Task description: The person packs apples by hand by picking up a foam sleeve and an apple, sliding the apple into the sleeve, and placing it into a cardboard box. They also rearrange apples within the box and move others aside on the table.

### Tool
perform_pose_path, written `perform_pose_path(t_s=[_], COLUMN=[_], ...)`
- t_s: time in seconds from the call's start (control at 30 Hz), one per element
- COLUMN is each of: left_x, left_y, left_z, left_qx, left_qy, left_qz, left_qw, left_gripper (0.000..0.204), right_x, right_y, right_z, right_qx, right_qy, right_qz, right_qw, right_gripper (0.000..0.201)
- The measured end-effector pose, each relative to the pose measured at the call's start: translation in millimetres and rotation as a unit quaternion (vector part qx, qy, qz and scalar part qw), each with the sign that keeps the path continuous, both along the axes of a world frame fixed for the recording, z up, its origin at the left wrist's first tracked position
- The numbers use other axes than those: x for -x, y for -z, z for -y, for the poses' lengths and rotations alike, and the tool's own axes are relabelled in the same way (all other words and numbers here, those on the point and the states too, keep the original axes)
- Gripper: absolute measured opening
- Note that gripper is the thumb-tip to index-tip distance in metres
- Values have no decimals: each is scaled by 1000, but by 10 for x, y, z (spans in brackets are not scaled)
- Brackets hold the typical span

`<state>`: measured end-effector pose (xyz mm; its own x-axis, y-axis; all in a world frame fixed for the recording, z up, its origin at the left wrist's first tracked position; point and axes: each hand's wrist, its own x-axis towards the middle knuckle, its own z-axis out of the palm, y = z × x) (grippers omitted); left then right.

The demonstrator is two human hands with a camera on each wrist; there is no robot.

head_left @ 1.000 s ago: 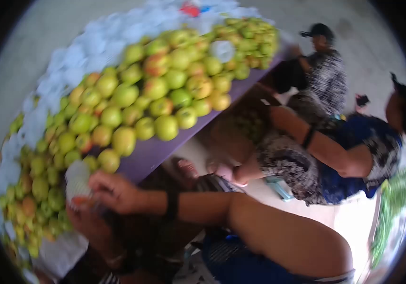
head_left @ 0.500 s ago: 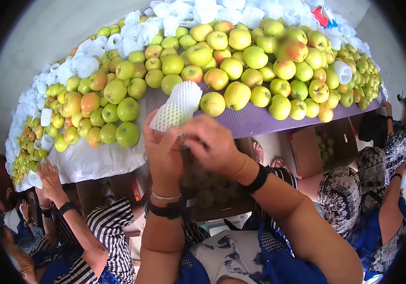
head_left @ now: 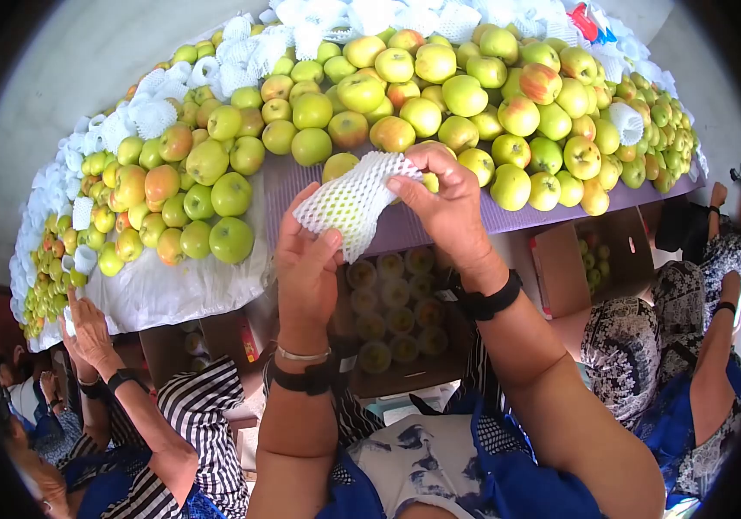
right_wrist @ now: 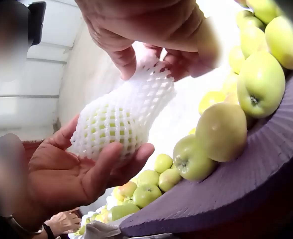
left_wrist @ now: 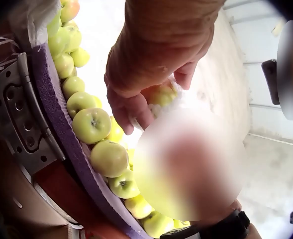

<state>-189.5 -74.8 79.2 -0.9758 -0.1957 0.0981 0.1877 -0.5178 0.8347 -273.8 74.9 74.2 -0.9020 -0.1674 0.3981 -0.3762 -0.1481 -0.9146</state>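
Note:
An apple in a white foam net sleeve (head_left: 340, 208) is held by my left hand (head_left: 308, 272) over the front edge of the table. Green skin shows through the mesh around the bulging end. My right hand (head_left: 455, 208) pinches the sleeve's loose end between thumb and fingers, up and to the right of the apple. In the right wrist view, the netted apple (right_wrist: 109, 127) rests on the left fingers with the thumb against it, and the mesh narrows toward the right hand (right_wrist: 151, 40).
Heaped apples (head_left: 466, 95) cover the purple padded table (head_left: 509, 221), with white foam sleeves (head_left: 249, 52) along the back. Below stands a box of sleeved apples (head_left: 396, 303); another open carton (head_left: 561, 268) is to the right. People sit on both sides, a neighbour's hand (head_left: 94, 333) at left.
The head view has swung level from a tilt. My right hand has moved from the sleeve's lower end up to its far right end, and the sleeve now stretches rightward from the apple.

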Motion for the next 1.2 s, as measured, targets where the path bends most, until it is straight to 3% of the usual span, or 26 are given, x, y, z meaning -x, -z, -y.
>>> perform_pose_path(t_s=[0.07, 0.17, 0.27, 0.37, 0.47, 0.57, 0.63, 0.77, 0.97, 1.2], left_x=[-2, -4, -3, 4, 6, 7, 4, 1, -7, -5], left_y=[6, 8, 36, 21, -27, -21, -19, -19, 19, 46], left_z=[-4, -3, 3, -6, -61, -83, -94, -106, -85, -47], left_qx=[-26, -54, -62, -74, -76, -72, -69, -57, -24, -96], left_qy=[14, 31, 28, 17, 0, -18, -27, -28, -53, -84], left_qz=[5, 12, 17, 22, 27, 34, 43, 63, 63, 2], left_qw=[1000, 998, 998, 997, 997, 997, 996, 996, 996, 992], left_gripper=[51, 48, 47, 49, 49, 48, 48, 47, 43, 37], right_x=[-16, -131, -55, -58, -101, -158, -158, -151, -248, -379], right_y=[-57, -151, -136, -122, -154, -132, -113, -99, -248, -160], right_z=[7, 40, -4, 11, 85, 170, 178, 164, 219, 403], right_qx=[18, 144, 101, 107, 130, 72, -16, -174, -162, -208], right_qy=[-3, -77, -135, -138, -108, -52, 8, 65, 10, 39], right_qz=[-95, 84, 185, 230, 203, 139, -11, -237, -211, -325], right_qw=[995, 983, 968, 957, 964, 986, 1000, 954, 964, 922], right_gripper=[16, 14, 18, 23, 22, 19, 20, 26, 29, 25])
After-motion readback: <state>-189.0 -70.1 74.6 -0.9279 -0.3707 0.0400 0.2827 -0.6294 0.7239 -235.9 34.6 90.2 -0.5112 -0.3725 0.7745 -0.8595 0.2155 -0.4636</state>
